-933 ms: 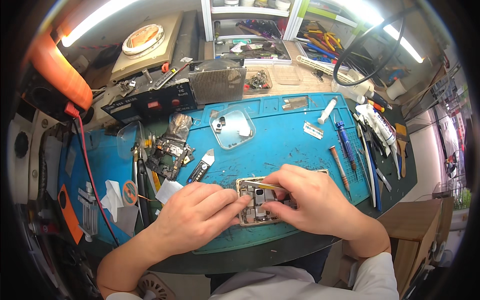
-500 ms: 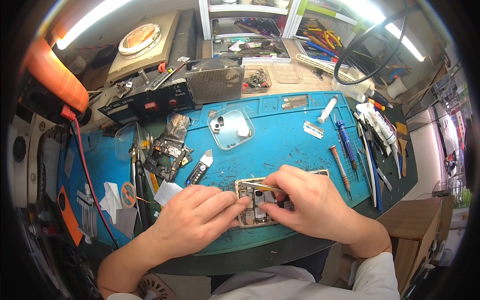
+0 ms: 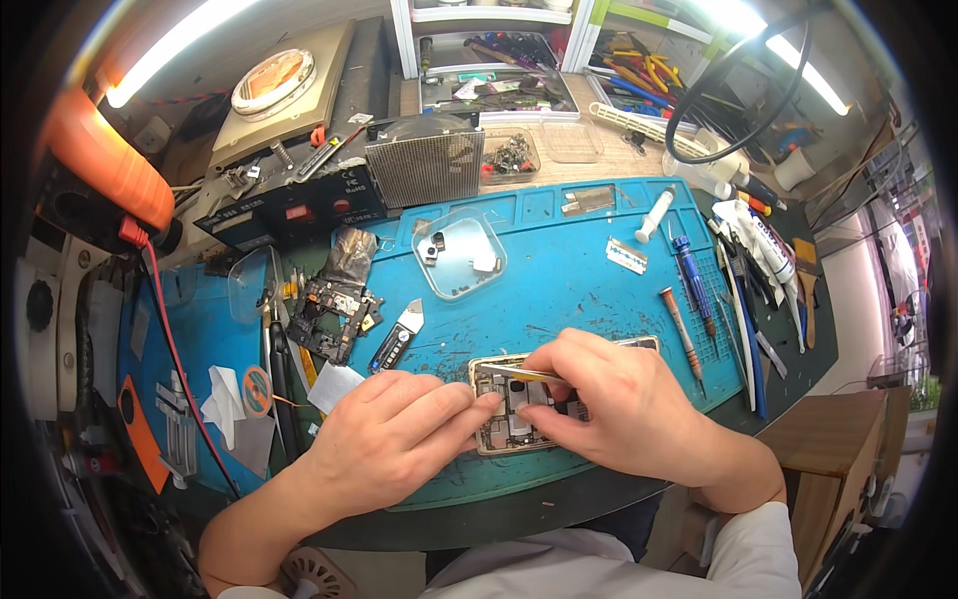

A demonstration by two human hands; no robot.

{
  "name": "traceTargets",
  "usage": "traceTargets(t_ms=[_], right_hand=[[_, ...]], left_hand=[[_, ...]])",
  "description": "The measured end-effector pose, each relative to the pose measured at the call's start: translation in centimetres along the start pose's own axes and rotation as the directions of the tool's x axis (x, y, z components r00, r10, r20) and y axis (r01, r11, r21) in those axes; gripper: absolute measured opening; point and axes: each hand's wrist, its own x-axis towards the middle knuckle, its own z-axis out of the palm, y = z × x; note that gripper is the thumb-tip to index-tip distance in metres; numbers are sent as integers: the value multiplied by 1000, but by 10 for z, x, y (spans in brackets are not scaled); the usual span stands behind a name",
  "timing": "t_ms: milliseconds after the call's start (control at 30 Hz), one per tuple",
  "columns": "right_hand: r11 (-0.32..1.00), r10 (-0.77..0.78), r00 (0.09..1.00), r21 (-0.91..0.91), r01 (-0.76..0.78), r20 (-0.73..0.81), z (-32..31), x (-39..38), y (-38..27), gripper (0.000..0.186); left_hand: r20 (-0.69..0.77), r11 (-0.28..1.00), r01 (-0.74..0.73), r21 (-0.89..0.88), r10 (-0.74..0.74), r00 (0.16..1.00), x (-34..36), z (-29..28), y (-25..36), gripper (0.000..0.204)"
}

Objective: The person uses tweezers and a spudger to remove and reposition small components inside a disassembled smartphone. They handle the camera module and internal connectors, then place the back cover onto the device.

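Note:
An opened phone [image 3: 521, 423] with a gold frame and bare inner parts lies on the blue mat in front of me. My left hand [image 3: 401, 427] grips its left end, thumb and forefinger pressed together at the edge. Over the phone's far side, my right hand [image 3: 614, 401] pinches a slim metal tool, apparently tweezers [image 3: 521, 373], pointing left across the inner parts. The right fingers and palm cover the middle of the phone; its far right corner shows beyond the knuckles.
Beyond my hands are a utility knife [image 3: 397, 335], a clear tub [image 3: 467, 284] of small parts and loose phone parts [image 3: 334, 317]. Screwdrivers [image 3: 689, 290], a razor blade [image 3: 627, 256] and a syringe [image 3: 656, 215] lie right. A red cable [image 3: 172, 351] runs down the left.
The view has shifted very slightly. Both hands, the metal tool and the phone keep nearly the same places.

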Motion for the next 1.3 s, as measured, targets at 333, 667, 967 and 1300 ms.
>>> traceTargets(t_ms=[333, 667, 967, 1300], right_hand=[[1000, -3, 1000, -19, 3, 9, -1, -1, 0, 28], [999, -32, 999, -3, 32, 10, -1, 0, 3, 25], [999, -23, 1000, 26, 22, 8, 0, 0, 3, 25], [992, -14, 1000, 125, 15, -13, -3, 1, 0, 27]], left_hand=[[-28, 1000, -11, 26, 12, 1000, 0, 2, 1, 52], [-31, 998, -8, 61, 9, 999, 2, 2, 2, 46], [-29, 997, -7, 72, 9, 1000, 4, 1, 3, 43], [26, 988, -40, 147, 37, 999, 5, -3, 8, 46]])
